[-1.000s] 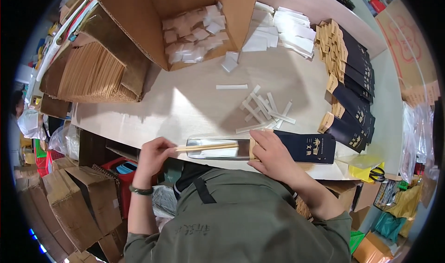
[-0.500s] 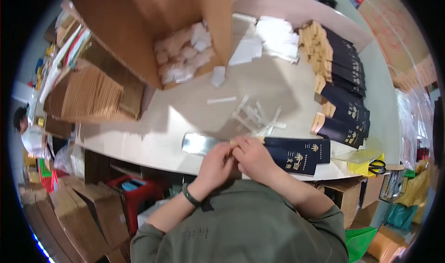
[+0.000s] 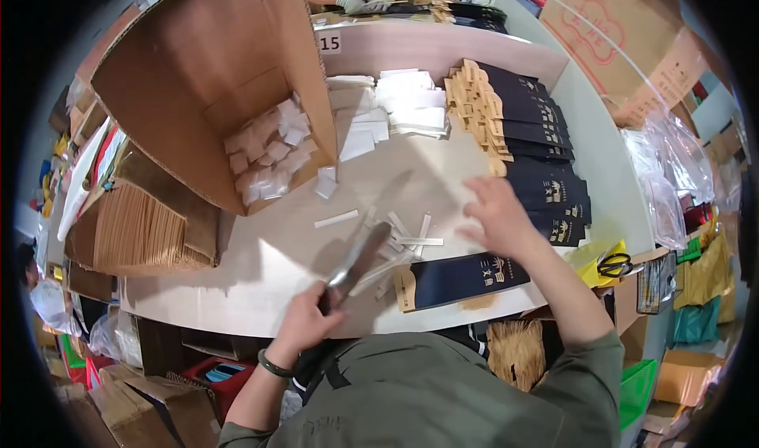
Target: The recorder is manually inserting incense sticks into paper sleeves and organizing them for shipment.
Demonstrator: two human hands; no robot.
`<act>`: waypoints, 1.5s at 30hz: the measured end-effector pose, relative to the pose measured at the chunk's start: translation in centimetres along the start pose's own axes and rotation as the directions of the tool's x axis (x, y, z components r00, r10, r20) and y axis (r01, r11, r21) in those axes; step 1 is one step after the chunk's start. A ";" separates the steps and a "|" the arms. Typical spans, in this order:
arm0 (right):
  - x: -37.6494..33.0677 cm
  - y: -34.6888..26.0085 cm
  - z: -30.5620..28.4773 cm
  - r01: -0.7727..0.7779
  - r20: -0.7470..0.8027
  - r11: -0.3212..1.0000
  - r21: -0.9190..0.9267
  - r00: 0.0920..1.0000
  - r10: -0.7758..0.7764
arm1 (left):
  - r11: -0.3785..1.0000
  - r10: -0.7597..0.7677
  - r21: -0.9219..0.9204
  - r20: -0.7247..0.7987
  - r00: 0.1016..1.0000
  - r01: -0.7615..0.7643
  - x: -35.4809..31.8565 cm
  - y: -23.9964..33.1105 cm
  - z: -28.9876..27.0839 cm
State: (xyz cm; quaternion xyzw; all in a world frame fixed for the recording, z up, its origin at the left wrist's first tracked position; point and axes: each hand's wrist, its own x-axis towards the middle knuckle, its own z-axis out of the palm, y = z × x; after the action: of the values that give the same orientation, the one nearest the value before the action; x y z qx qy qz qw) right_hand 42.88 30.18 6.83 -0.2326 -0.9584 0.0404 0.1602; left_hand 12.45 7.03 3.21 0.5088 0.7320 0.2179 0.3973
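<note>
My left hand (image 3: 307, 323) is closed round the lower end of a long, flat, shiny metal blade (image 3: 360, 260), seemingly a knife, raised aslant over the near side of the table. Its handle end is hidden in the palm. My right hand (image 3: 500, 211) reaches out with fingers apart and nothing in them, just left of the overlapping dark sleeves (image 3: 545, 187) at the right. Beneath my right forearm, a dark cardboard sleeve (image 3: 455, 280) with a tan end and gold print lies by the table's front edge. White paper strips (image 3: 423, 241) are scattered behind the blade.
A tall open carton (image 3: 213, 92) holding small clear packets (image 3: 273, 152) stands at the left back, beside bundled cardboard (image 3: 146, 227). White paper stacks (image 3: 411, 100) lie at the back. Black-handled scissors (image 3: 613, 265) rest at the right edge. A co-worker's gloved hands (image 3: 364, 4) show beyond the partition.
My hands have parted: the left has lifted the blade off the table, and the right has moved rightward and away from me toward the sleeves. The view has shifted too.
</note>
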 end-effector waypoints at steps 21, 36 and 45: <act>0.7 -12.5 9.9 -0.550 0.390 0.780 0.300 0.816 0.426 | 0.878 0.221 0.430 0.022 0.975 -0.209 -1.5 -1.8 0.3; 1.7 -3.9 9.4 -0.478 0.344 0.855 0.200 0.852 0.395 | 0.951 0.184 0.308 -0.516 0.837 -0.020 21.0 -2.3 -3.0; 8.9 -0.5 9.3 -0.303 0.054 0.876 0.375 0.951 0.305 | 0.958 0.214 -0.015 -0.629 0.747 -0.287 15.8 -2.1 -5.4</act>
State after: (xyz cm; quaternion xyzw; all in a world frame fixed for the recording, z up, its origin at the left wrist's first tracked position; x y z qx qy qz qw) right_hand 32.16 33.79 0.72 -0.3449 -0.8835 0.2482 0.1971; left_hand 4.27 21.19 -0.82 0.4791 0.7336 0.4646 0.1285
